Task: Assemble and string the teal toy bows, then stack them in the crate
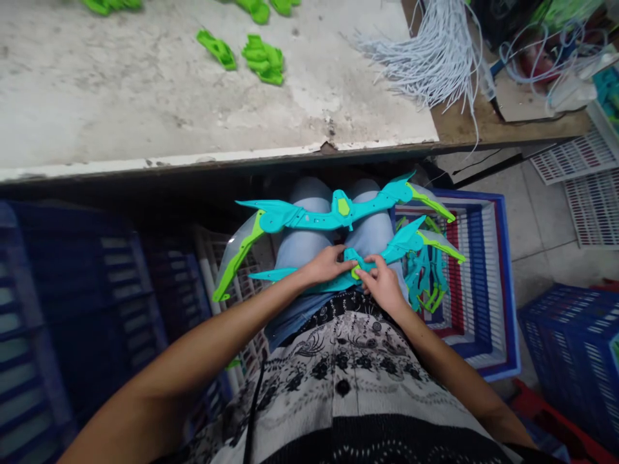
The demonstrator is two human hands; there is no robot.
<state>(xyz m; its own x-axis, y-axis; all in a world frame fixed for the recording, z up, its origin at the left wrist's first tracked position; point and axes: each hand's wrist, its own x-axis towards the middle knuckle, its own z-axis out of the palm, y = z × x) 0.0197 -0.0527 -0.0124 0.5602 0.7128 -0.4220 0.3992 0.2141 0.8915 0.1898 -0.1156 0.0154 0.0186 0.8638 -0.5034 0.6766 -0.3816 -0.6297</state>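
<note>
Two teal toy bows with lime-green tips lie across my lap. The far bow rests on my knees, untouched. The near bow is held at its middle by both hands. My left hand grips the handle from the left, fingers curled over it. My right hand pinches a small green piece at the bow's centre with thumb and fingers. Both hands touch each other at the handle.
A blue and red basket at my right holds several more teal bows. Dark blue crates stand at my left. The worn white table ahead carries green plastic parts and a bundle of white cords.
</note>
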